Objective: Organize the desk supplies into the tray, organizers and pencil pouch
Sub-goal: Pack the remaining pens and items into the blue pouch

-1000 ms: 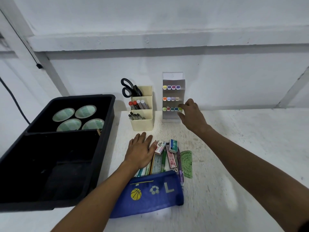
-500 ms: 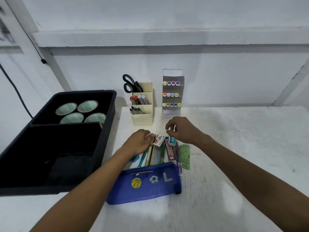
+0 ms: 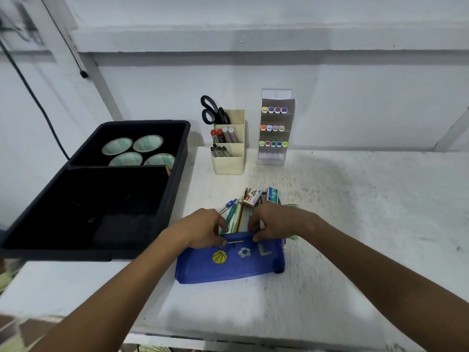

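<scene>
A blue pencil pouch (image 3: 229, 262) with a basketball and football print lies on the white desk. My left hand (image 3: 203, 229) and my right hand (image 3: 276, 222) both pinch its upper edge, side by side. Just behind the hands lie pens and pencils (image 3: 234, 213), a red-and-white small box (image 3: 252, 197) and a teal small box (image 3: 272, 194). A green protractor is mostly hidden under my right hand.
A black tray (image 3: 177, 168) at the left holds several tape rolls (image 3: 132, 152) in its far compartment. A cream organizer (image 3: 228, 163) with scissors (image 3: 212, 110) and markers, and a clear marker rack (image 3: 275, 128), stand against the wall.
My right hand came back from the marker rack to the pouch. My left hand slid off the pile of pens. Both now pinch the pouch's upper edge.
</scene>
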`<state>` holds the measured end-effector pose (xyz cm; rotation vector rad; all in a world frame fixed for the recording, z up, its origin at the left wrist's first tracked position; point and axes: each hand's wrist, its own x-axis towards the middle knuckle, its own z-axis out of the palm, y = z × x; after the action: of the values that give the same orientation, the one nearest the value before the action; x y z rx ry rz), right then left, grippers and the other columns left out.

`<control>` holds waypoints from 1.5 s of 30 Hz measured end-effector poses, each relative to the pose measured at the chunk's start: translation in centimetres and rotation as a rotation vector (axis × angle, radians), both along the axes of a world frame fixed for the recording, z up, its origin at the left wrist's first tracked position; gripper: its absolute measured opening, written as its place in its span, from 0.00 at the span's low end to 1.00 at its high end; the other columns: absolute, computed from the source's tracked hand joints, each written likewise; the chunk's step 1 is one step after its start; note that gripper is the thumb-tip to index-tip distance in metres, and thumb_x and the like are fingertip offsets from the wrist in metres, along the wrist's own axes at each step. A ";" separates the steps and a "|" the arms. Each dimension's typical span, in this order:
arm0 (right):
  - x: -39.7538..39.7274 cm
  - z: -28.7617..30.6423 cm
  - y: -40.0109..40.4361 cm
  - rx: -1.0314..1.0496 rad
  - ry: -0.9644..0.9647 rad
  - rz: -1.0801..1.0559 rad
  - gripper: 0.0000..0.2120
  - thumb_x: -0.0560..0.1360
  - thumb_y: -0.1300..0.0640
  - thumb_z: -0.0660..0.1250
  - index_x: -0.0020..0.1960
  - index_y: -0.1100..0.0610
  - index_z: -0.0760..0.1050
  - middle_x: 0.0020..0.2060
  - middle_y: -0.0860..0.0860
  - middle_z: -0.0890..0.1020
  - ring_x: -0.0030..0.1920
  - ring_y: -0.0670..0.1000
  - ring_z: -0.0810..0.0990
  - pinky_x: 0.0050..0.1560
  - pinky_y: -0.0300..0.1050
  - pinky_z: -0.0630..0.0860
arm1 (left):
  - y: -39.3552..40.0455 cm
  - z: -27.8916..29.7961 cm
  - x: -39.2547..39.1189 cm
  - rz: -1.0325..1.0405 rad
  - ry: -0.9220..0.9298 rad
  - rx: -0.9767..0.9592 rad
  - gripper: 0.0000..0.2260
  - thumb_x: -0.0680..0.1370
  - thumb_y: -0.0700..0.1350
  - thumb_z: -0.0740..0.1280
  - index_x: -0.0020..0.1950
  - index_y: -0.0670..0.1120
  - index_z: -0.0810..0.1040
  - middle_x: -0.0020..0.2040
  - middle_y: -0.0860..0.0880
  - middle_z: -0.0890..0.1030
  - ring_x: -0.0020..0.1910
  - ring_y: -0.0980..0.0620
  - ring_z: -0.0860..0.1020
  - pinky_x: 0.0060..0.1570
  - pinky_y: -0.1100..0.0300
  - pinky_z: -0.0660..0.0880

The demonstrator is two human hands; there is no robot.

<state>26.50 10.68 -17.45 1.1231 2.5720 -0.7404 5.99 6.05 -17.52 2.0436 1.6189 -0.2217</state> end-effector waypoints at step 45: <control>16.7 3.8 -2.1 0.230 0.636 -0.790 0.18 0.77 0.60 0.60 0.65 0.57 0.75 0.33 0.49 0.80 0.22 0.46 0.77 0.25 0.36 0.76 | 0.8 0.9 14.0 0.728 -0.677 0.295 0.03 0.76 0.42 0.69 0.43 0.46 0.81 0.40 0.43 0.84 0.32 0.48 0.79 0.32 0.54 0.78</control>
<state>43.20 8.54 -13.64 2.3695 2.6875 -1.1220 19.99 6.88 -16.62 1.3277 1.8443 0.9045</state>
